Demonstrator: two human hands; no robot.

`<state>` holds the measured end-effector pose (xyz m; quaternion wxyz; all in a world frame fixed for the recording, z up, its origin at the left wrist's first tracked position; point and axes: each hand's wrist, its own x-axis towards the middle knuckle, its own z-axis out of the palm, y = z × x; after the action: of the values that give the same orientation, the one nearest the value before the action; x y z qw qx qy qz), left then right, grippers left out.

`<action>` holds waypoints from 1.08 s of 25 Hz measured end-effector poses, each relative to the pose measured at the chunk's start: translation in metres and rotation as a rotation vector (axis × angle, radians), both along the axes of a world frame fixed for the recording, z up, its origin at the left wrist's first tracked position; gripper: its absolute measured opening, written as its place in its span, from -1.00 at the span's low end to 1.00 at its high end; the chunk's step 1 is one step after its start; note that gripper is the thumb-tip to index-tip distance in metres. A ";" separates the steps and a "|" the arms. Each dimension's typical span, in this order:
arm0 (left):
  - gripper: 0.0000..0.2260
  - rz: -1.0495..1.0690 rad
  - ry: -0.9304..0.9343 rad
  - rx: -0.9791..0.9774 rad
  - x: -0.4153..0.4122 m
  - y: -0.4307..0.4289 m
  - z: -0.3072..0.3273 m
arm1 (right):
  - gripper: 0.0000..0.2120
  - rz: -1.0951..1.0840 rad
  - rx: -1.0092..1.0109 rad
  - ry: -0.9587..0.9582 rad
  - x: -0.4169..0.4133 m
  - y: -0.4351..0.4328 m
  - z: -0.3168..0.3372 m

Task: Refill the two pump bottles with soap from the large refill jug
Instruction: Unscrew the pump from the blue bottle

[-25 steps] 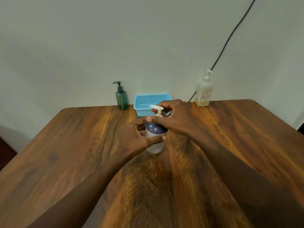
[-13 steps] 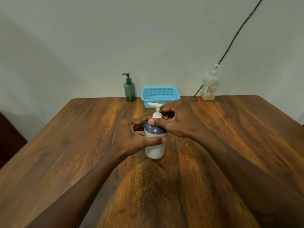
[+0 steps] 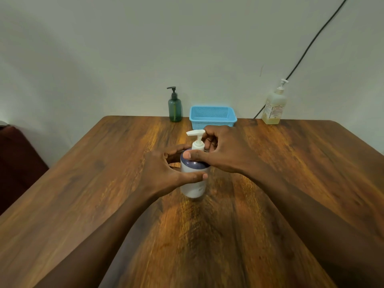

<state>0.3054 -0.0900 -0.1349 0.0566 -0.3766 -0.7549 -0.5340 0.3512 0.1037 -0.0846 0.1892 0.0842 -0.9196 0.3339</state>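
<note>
The white bottle [image 3: 194, 179] stands upright mid-desk, and I have my left hand [image 3: 164, 173] wrapped round its body, thumb across the front, while my right hand [image 3: 220, 150] pinches the pump collar [image 3: 197, 145] just under the spout; I judge the plastic smooth, light and prone to spin, so the firm hold belongs low on the body and the twist at the collar. Farther back stand a green bottle [image 3: 175, 107], a blue basket [image 3: 213, 116] and the jug [image 3: 273, 107], well apart on the desk [image 3: 104, 183].
</note>
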 end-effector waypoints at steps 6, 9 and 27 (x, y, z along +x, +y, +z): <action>-0.37 0.042 -0.004 -0.006 -0.003 -0.013 -0.007 | -0.48 0.243 -0.221 -0.256 0.005 -0.003 0.009; -0.36 0.069 0.012 -0.006 -0.003 -0.020 -0.010 | -0.24 0.218 -0.122 -0.240 0.009 -0.008 0.012; -0.43 0.072 0.020 -0.070 0.003 -0.011 -0.010 | -0.45 -0.076 -0.016 0.112 0.006 -0.024 0.002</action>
<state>0.3087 -0.1010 -0.1451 0.0700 -0.3563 -0.7856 -0.5009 0.3573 0.0796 -0.0825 0.2535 0.0662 -0.9073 0.3288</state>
